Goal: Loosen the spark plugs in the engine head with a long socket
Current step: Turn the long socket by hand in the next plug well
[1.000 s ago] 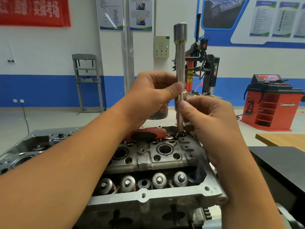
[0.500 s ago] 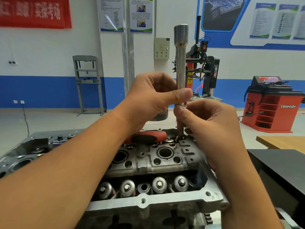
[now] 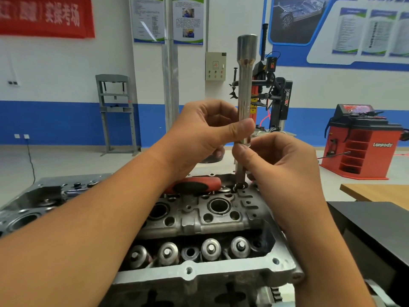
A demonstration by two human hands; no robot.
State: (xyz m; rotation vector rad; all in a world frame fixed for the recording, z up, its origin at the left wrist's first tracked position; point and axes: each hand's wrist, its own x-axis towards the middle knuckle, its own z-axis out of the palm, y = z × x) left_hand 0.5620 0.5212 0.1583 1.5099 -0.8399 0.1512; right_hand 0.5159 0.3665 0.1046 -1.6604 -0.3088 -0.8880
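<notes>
Left thumb (image 3: 241, 129) slid up shiny upright long socket (image 3: 245, 85).

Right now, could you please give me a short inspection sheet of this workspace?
Surface: wooden table at right; what bears the head is hidden.
Job's things: engine head; long socket upright over its far right corner.
Clutter: red-handled tool lying on the head.
Hands: left hand and right hand both pinch the socket.
Cables: black cord from wall outlet.
Surroundings: red balancing machine, tyre changer, grey press frame.
</notes>
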